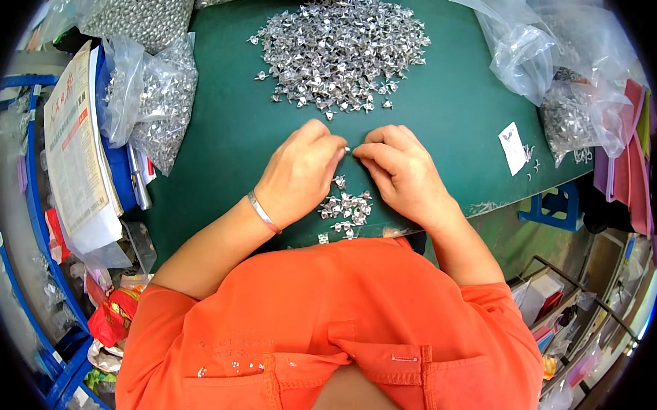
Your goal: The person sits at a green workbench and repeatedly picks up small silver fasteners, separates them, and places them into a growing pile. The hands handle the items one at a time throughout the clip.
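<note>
My left hand and my right hand meet fingertip to fingertip over the green table, pinching one tiny silver metal part between them. A silver bracelet sits on my left wrist. Below the fingers, near the table's front edge, lies a small heap of the same metal parts. A large pile of silver metal parts is spread farther back on the table, apart from both hands.
Clear plastic bags of metal parts lie at the left, beside a blue box with papers on top. More plastic bags sit at the right, and a small white card lies near them. Blue shelving stands lower left.
</note>
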`<state>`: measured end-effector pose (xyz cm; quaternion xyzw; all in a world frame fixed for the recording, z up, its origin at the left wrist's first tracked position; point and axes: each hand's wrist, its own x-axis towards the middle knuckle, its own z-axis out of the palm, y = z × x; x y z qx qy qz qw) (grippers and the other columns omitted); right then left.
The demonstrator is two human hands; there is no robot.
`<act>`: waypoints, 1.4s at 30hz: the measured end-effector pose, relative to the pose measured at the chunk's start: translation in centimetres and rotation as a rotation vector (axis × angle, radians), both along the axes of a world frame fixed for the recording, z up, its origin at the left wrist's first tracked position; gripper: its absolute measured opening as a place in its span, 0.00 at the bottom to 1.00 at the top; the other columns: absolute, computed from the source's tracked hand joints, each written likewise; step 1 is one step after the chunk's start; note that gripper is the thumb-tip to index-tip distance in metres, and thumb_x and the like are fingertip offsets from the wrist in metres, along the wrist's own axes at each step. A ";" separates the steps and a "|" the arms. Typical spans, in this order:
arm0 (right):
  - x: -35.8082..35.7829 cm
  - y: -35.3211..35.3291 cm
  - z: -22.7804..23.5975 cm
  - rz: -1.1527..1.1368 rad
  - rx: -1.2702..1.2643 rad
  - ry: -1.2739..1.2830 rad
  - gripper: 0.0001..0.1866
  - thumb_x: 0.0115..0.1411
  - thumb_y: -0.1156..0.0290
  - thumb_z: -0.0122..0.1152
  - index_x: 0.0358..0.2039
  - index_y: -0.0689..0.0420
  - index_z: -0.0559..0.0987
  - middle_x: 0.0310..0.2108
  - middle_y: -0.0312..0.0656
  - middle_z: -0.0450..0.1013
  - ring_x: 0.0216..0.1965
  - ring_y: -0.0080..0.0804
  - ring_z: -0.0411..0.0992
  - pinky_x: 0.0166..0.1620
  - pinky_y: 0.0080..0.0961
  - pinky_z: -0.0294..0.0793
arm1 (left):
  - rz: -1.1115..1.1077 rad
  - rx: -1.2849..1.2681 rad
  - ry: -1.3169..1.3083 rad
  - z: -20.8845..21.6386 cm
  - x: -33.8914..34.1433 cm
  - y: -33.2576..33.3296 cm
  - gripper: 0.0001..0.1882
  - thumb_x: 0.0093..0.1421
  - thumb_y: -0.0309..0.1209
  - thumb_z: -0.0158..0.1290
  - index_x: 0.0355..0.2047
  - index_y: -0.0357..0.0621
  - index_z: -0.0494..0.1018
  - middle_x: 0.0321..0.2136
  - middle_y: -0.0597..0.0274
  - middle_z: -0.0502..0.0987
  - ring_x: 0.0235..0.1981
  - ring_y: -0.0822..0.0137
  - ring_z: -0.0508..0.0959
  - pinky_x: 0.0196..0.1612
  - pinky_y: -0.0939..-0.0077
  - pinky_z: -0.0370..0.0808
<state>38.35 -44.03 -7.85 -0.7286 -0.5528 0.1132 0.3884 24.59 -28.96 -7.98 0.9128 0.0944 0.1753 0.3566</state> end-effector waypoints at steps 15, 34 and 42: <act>-0.1 -0.5 -1.0 -0.067 0.054 0.026 0.09 0.53 0.80 0.66 0.35 0.57 0.80 0.32 0.41 0.75 0.34 0.41 0.74 0.39 0.34 0.74 | -0.037 -0.043 0.021 0.0 0.1 0.7 0.07 0.55 0.18 0.58 0.35 0.39 0.77 0.32 0.54 0.75 0.33 0.52 0.77 0.36 0.65 0.75; 2.6 1.7 -0.6 -0.133 0.056 -0.027 0.17 0.55 0.88 0.53 0.45 0.62 0.79 0.48 0.50 0.73 0.49 0.51 0.71 0.52 0.37 0.73 | 0.177 -1.384 0.203 1.0 0.2 -0.4 0.09 0.66 0.21 0.54 0.44 0.29 0.77 0.38 0.52 0.82 0.39 0.63 0.84 0.42 0.76 0.82; 1.7 1.3 0.4 -0.001 -0.022 0.204 0.20 0.54 0.89 0.51 0.48 0.63 0.78 0.48 0.52 0.73 0.49 0.51 0.72 0.53 0.38 0.73 | 0.239 -1.524 0.248 1.0 -0.1 0.4 0.10 0.66 0.24 0.55 0.44 0.29 0.77 0.37 0.51 0.82 0.38 0.62 0.85 0.41 0.75 0.82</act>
